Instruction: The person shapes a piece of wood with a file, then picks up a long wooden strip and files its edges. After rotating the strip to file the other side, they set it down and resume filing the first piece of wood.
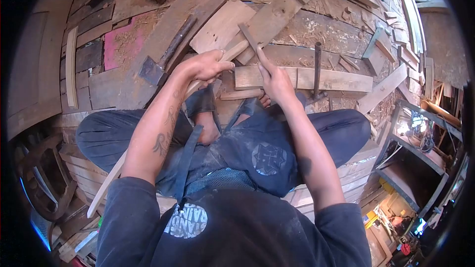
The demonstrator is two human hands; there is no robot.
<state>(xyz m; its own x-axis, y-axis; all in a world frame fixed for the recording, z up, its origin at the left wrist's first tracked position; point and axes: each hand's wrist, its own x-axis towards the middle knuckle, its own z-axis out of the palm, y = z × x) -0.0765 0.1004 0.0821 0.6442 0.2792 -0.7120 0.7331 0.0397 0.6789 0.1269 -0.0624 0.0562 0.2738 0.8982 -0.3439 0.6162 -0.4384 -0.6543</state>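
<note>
My left hand is closed around a long, thin wooden strip, which runs back under my forearm to the lower left. In my right hand is a flat, dark, file-like metal tool, with my index finger stretched along it. The tool crosses the far end of the strip. Beneath that end lies a worn wide board. Close to my right hand rests a pale plank, and a short wooden piece lies by my feet.
An axe-like tool lies left of my left hand. Right of my right hand, a dark rod stands upright by the plank. Offcuts and shavings litter the wooden floor. A metal-framed shelf stands at the right, a wooden panel at the left.
</note>
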